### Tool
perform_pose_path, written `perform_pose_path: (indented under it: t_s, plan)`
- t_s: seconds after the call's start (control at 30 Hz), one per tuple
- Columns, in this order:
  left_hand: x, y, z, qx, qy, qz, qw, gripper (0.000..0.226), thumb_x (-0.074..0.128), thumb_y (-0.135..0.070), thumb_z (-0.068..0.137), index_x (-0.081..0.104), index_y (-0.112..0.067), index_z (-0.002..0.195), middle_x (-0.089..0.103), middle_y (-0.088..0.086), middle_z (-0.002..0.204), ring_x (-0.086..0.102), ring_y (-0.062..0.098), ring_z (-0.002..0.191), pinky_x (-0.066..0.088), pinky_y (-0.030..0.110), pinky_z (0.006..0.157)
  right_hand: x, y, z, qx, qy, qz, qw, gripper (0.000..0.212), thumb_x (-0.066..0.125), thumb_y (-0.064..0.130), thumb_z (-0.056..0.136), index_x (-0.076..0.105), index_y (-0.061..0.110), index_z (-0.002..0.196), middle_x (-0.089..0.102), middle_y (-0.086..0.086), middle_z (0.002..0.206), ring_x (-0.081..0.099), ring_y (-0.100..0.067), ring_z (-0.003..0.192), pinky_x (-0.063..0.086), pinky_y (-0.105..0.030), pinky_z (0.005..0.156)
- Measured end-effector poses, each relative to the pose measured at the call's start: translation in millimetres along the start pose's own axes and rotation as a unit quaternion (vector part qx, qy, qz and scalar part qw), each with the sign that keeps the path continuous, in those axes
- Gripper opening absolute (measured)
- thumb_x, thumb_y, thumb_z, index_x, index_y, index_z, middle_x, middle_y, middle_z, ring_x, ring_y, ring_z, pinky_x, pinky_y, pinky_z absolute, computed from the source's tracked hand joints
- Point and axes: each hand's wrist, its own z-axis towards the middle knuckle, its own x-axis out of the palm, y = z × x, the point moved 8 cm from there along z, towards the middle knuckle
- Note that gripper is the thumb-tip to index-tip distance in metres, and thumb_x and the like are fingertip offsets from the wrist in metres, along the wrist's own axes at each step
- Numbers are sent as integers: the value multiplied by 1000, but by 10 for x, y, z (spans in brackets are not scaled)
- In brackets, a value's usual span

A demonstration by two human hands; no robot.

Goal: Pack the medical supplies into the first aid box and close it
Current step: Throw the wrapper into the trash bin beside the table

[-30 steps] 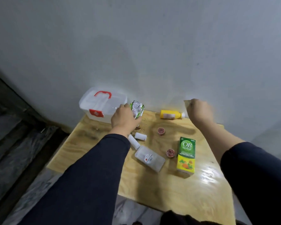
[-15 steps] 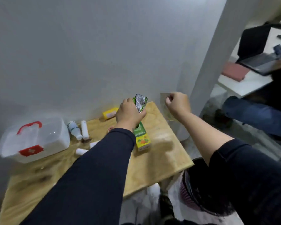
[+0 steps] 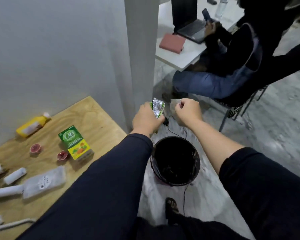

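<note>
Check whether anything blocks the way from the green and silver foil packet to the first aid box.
Cannot be settled: the first aid box is out of view. The left hand holds the green and silver foil packet off the wooden table, above the floor near the black bin.

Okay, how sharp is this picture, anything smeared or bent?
Head view: floor at right streaks with motion blur; the white bottles at the left edge are smeared; the wide lens bows the grey wall corner; the crinkled foil sachet in the left hand stays fairly crisp.
</note>
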Motion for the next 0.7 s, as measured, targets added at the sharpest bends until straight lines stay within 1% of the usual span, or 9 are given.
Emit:
perform_pose_path:
  t_s: [0.1,0.27,0.33,0.37,0.43,0.47,0.5,0.6,0.7]
  plan:
    - [560,-73,20,-15,47,-2,999,55,62,-42,78,48,-12,123,56,8,120,58,31,108,50,41,86,182,-537,90,40,23,-8,999,44,47,13,89,30,15,48,62,-25,79,56,-37,81,31,-30,63]
    - [1359,49,119,-63,104,-9,993,59,64,-41,80,47,-11,127,55,8,124,56,28,113,47,38,87,752,-1250,225,97,104,3,990,43,47,12,91,31,16,50,40,-6,54,45,-26,63,27,-31,48]
    - [1601,99,153,-74,124,0,990,64,65,-42,81,43,-11,133,53,10,130,53,29,118,46,38,89,912,-1444,254,104,119,3,987,41,47,13,91,36,13,52,43,-5,54,47,-27,64,33,-32,52]
    - [1799,163,171,-83,146,8,986,70,65,-42,82,38,-10,139,50,11,136,51,30,122,44,38,91,1078,-1609,268,116,149,10,982,35,48,13,92,47,11,57,52,-9,60,52,-28,68,40,-34,58]
    - [1987,221,214,-82,164,43,982,82,66,-41,83,26,-9,147,44,14,142,48,32,126,43,37,92,1213,-1788,304,128,170,33,977,21,51,15,92,70,6,93,71,-14,91,63,-28,94,49,-34,83]
    - [2137,289,210,-84,182,59,978,83,65,-41,84,25,-9,148,45,14,141,48,32,125,43,37,89,1345,-1946,288,149,192,34,969,26,52,16,92,68,7,111,71,-13,107,63,-26,106,48,-33,93]
    - [2268,362,197,-92,194,79,973,80,65,-40,85,26,-9,147,45,14,140,49,32,125,43,37,88,1449,-2096,274,166,208,29,963,31,52,16,92,65,7,119,70,-13,115,61,-26,112,47,-33,97]
    - [2423,475,152,-84,228,133,961,73,63,-40,86,32,-10,144,45,10,141,48,29,126,45,39,90,1606,-2293,239,155,256,-14,954,32,52,15,90,64,5,118,69,-16,118,61,-30,113,49,-37,99]
    - [2439,497,118,-73,248,167,951,63,63,-41,84,43,-12,136,50,10,132,54,30,117,49,42,88,1643,-2342,200,138,292,-49,945,38,54,19,91,59,11,127,65,-11,126,59,-28,117,47,-32,100]
